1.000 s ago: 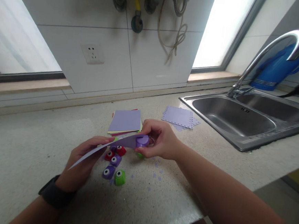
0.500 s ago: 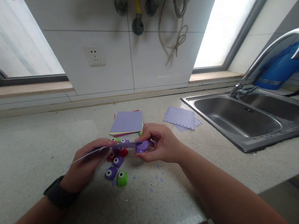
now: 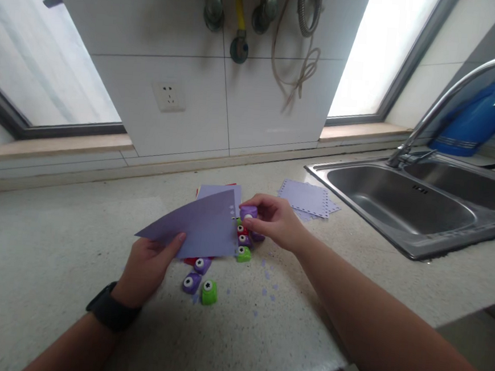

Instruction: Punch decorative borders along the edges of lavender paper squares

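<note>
My left hand [image 3: 152, 266] grips a sheet of purple paper [image 3: 201, 225] by its lower left part, thumb on top. The sheet is raised and tilted, its left corner curling; a few small cut-outs show along its right edge. Between the thumb and fingers of my right hand [image 3: 277, 219] is a purple craft punch [image 3: 249, 212], right beside that edge; whether it touches the paper I cannot tell. Below lie more small punches: a green one [image 3: 209, 292], a purple one [image 3: 191, 283], another green one [image 3: 244, 254] and several others, some partly hidden by the sheet.
A stack of coloured paper [image 3: 219, 192] lies behind the held sheet. Purple sheets with punched edges [image 3: 304, 197] rest near the steel sink [image 3: 400, 203]. Small purple paper bits [image 3: 266, 275] are scattered on the speckled countertop [image 3: 76, 240]. A faucet [image 3: 456, 87] arches over the sink.
The purple sheet has turned from edge-on to showing its broad face. My right hand has moved the punch slightly up and right, off to the sheet's edge. The view has shifted a little.
</note>
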`<state>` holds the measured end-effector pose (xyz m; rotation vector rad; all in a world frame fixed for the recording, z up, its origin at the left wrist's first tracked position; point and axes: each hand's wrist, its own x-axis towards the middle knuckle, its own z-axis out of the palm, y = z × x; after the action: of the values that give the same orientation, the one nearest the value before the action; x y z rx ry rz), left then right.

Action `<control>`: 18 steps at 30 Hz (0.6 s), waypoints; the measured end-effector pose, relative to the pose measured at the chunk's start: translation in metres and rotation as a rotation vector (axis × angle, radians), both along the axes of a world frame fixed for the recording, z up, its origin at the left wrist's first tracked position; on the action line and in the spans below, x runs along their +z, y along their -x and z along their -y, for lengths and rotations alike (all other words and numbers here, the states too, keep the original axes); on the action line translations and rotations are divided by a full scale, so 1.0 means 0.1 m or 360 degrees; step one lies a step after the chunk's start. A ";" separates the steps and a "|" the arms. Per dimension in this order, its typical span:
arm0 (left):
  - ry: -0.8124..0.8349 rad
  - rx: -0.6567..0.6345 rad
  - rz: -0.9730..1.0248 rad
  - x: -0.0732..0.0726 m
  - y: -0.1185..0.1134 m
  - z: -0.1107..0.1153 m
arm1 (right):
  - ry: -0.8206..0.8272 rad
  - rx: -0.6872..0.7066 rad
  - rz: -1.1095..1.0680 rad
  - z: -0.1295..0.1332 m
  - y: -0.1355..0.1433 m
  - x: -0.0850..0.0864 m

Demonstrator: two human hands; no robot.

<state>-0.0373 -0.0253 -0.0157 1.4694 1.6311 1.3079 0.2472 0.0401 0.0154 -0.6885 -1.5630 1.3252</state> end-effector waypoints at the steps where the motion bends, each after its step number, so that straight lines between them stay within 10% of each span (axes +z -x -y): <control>1: 0.0005 0.0017 0.0022 -0.01 0.01 -0.01 | 0.0035 -0.0023 -0.0017 -0.01 0.00 -0.01; 18: -0.0189 -0.0256 0.0728 -0.15 0.08 -0.18 | -0.0145 -0.0207 0.0452 -0.10 0.01 -0.11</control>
<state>-0.0456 -0.0069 -0.0309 1.2208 1.1360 1.5314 0.2465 0.0501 0.0046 -0.9360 -1.7592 1.0881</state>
